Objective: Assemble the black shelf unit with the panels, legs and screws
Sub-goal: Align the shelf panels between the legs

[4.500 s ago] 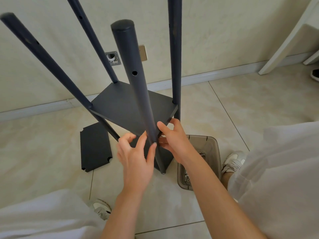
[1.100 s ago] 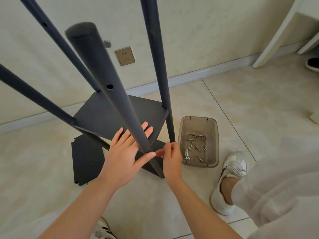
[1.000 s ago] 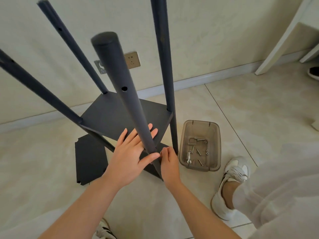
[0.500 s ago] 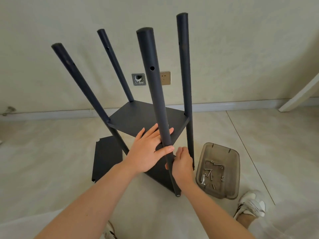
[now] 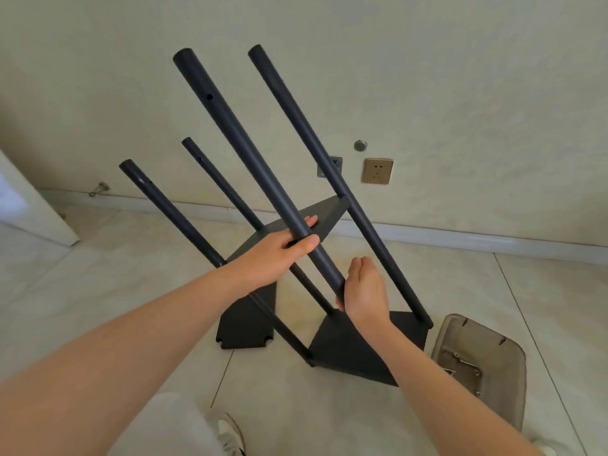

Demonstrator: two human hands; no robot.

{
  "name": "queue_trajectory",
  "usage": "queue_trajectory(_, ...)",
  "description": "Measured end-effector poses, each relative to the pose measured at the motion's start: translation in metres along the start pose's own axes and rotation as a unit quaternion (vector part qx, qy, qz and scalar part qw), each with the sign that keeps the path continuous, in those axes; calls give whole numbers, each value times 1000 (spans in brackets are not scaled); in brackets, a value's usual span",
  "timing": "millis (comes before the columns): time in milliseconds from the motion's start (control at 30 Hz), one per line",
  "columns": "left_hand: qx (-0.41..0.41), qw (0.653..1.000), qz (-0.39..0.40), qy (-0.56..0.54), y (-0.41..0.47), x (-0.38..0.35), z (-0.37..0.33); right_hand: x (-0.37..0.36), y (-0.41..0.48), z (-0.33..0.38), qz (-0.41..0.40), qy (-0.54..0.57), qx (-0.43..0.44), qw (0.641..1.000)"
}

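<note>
Left hand [image 5: 276, 258] is wrapped round the nearest leg [image 5: 237, 133] about midway, thumb across the front. Right hand [image 5: 365, 291] sits at 4 o'clock from it, lower on the same leg, but I can't tell if it's actually clamped on. The shelf unit [image 5: 345, 353] is tipped toward 11 o'clock. A spare panel [image 5: 243, 327] lies flat at 7 o'clock, and the tray [image 5: 513, 390] with screws [image 5: 464, 362] is at 4.
</note>
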State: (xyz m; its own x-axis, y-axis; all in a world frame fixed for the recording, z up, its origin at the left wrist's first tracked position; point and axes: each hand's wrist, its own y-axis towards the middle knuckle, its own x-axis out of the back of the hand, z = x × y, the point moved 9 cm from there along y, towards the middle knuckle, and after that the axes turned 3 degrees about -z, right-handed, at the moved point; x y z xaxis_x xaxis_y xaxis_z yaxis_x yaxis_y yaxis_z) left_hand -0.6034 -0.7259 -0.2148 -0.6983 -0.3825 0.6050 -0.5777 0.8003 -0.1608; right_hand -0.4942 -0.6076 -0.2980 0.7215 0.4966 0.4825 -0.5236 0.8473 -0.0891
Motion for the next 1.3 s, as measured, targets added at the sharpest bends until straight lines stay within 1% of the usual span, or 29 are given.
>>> queue_trajectory(100, 39, 998, -47, -18, -7, 15, 17, -10, 3, 10, 24, 17, 14, 999)
queue_trajectory(133, 53, 997, -58, -25, -10, 18, 24, -12, 4, 14, 30, -2, 27, 999)
queue_trajectory(200, 81, 994, -72, -29, -15, 18, 36, -14, 7, 23, 34, -87, 70, 993)
queue_trajectory(267, 122, 988, -90, -36, -22, 16, 48, -14, 8, 27, 31, -139, 96, 985)
queue_trajectory(367, 170, 978, -110, -54, -32, 5, 62, -12, 8, 26, 36, -164, 111, 980)
queue_trajectory(500, 190, 969, -122, -102, -43, -16, 69, -4, 8, 21, 33, -195, 130, 972)
queue_trajectory(567, 207, 958, -138, -139, -51, -27, 73, -4, 5, 18, 39, -210, 141, 967)
queue_trajectory(633, 227, 940, -171, -190, -65, -35, 83, -8, -1, 17, 52, -225, 156, 960)
queue_trajectory(700, 238, 928, -188, -218, -78, -44, 96, -14, -9, 16, 71, -224, 167, 957)
queue_trajectory(833, 255, 914, -197, -248, -99, -57, 118, -23, -24, 12, 83, -228, 182, 953)
queue_trajectory(933, 270, 905, -195, -266, -112, -68, 130, -32, -35, 9, 99, -249, 208, 941)
queue_trajectory(1000, 267, 907, -186, -267, -116, -73, 135, -35, -40, 6, 106, -273, 222, 930)
queue_trajectory(1233, 227, 923, -141, -275, -114, -90, 127, -26, -43, -10, 94, -318, 236, 913)
queue_trajectory(1300, 232, 924, -131, -276, -114, -95, 129, -26, -46, -14, 96, -333, 240, 907)
